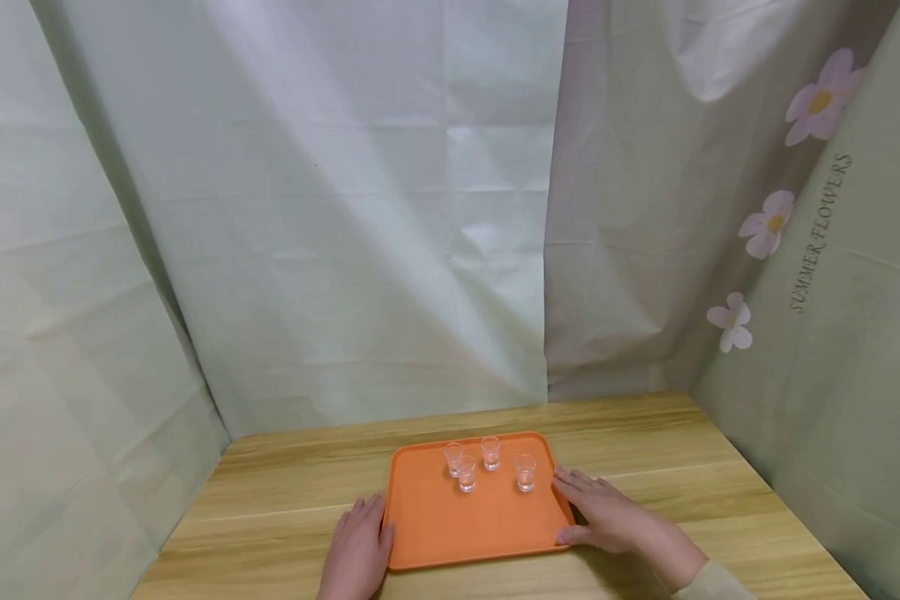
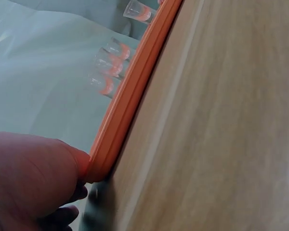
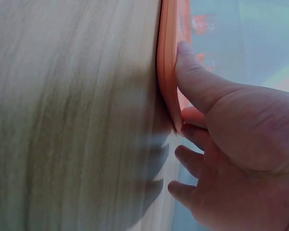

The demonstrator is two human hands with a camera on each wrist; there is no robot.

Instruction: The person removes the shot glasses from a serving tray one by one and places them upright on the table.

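The left grip (image 1: 355,552) is spread at the tray's left side, thumb on the rim near the front corner, fingers just outside it. The right grip (image 1: 607,514) is spread too, thumb at the near right corner and fingertips along the right rim. Between them lies the orange tray (image 1: 465,529), with four clear glasses (image 1: 525,473) upright in its far half: two close together at left, one beside them, one near the right rim. On the right-hand cloth (image 1: 862,400), "SUMMER FLOWERS" lettering (image 1: 820,233) runs beside three printed flowers (image 1: 776,223). The wooden worktop (image 1: 285,500) extends well past both sides of the tray; behind, a narrower strip reaches the back cloth (image 1: 345,250).
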